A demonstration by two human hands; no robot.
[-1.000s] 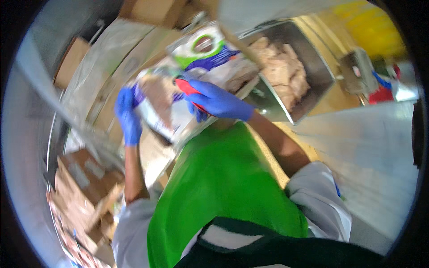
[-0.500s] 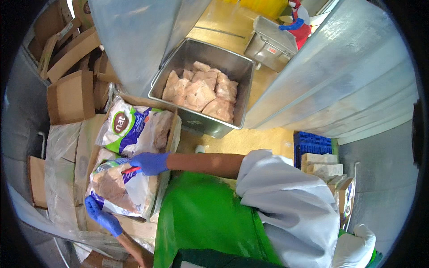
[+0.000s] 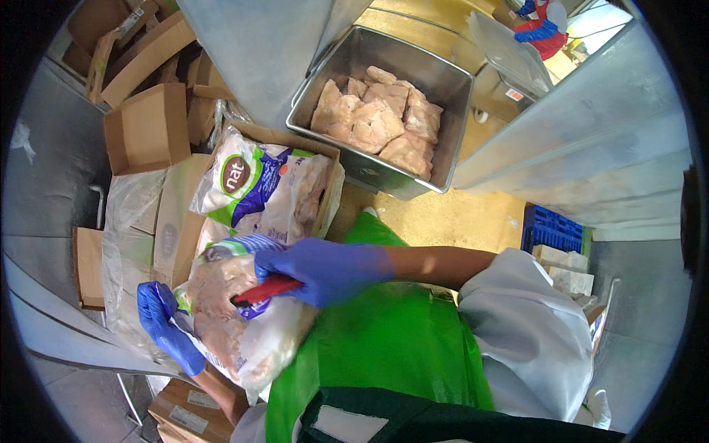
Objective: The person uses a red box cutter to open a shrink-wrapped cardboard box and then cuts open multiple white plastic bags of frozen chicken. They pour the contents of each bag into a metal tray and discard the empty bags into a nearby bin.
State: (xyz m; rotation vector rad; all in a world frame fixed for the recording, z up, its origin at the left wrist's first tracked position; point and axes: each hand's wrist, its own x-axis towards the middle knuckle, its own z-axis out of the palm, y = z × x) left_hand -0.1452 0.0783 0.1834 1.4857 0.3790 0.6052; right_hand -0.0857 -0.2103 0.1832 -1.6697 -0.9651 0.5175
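Note:
My left hand [image 3: 168, 328], in a blue glove, is closed on the edge of a clear and white plastic bag [image 3: 221, 303] of pale frozen meat. The bag is tilted against my green apron. Over its upper side, my gloved right hand [image 3: 329, 269] is wrapped round a red cutter [image 3: 272, 289]. The cutter's dark tip is at the plastic; whether it has gone through I cannot tell. A second printed bag [image 3: 284, 188] of meat lies in an open cardboard box [image 3: 329, 148] just beyond.
A deep steel bin [image 3: 456, 136] holding blocks of pale meat [image 3: 377, 118] stands beyond the box. Emptied cartons [image 3: 148, 129] are piled at the left. Plastic strip curtains [image 3: 591, 140] hang at the right, near a blue pallet [image 3: 550, 227]. A co-worker [image 3: 543, 33] stands at the far right.
The near bag has come up out of the box toward my apron, with my left hand on its edge. My right hand has moved nearer with the cutter. The view has shifted.

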